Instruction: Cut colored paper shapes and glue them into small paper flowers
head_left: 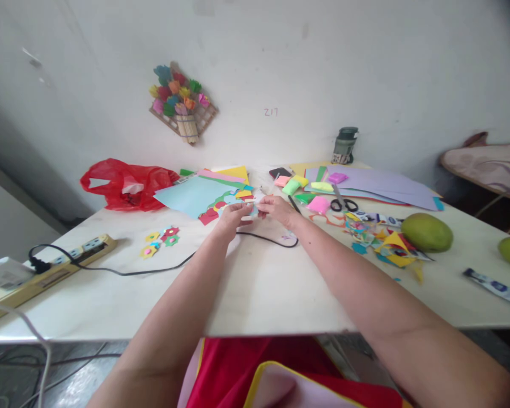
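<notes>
Both hands meet at the middle of the table. My left hand (234, 220) has its fingertips closed at the edge of a small light blue piece (253, 211), which looks like paper. From the other side, my right hand (277, 209) pinches the same piece; the fingers partly cover it. Just behind my left hand lie cut paper shapes (210, 215) in red, yellow and green. A light blue paper sheet (187, 195) rests beyond them. Paper flowers (170, 233) with coloured centres are to the left.
Scissors (344, 205), clay packs (319, 204) and paper scraps (391, 246) lie to the right, near a green mango (427, 232). A black cable (144, 273) runs from the power strip (55, 275) past my hands. A red plastic bag (127, 184) sits at back left.
</notes>
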The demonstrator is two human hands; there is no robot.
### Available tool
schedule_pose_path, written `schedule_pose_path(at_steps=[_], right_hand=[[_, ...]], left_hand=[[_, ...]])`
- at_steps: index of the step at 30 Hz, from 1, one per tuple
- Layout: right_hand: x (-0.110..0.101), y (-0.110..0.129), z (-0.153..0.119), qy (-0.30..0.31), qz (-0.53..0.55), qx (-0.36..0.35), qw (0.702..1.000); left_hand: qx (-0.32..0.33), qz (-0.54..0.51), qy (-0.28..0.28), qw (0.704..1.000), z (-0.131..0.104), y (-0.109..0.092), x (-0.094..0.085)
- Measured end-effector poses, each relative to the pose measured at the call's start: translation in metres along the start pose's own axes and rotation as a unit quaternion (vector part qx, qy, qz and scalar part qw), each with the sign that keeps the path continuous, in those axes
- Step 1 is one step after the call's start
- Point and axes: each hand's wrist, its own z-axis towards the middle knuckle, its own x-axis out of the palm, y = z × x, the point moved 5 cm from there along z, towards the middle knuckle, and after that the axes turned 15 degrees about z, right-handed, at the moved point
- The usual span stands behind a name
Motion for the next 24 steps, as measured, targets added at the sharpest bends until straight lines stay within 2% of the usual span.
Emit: schedule_pose_path(at_steps=[5,12,24], right_hand=[[0.001,-0.006,-0.001,0.028,0.042,0.028,0.998],[0.000,-0.012,0.001,0.022,0.031,0.035,0.999],[0.002,-0.013,0.002,0.017,0.022,0.043,0.999]], left_hand=[[0.019,0.004,-0.001,1.000,0.000,-0.001,0.001],[0.023,0.012,0.013,1.000,-0.001,0.000,0.005],[0.018,0.049,-0.014,0.999,0.003,0.003,0.006]])
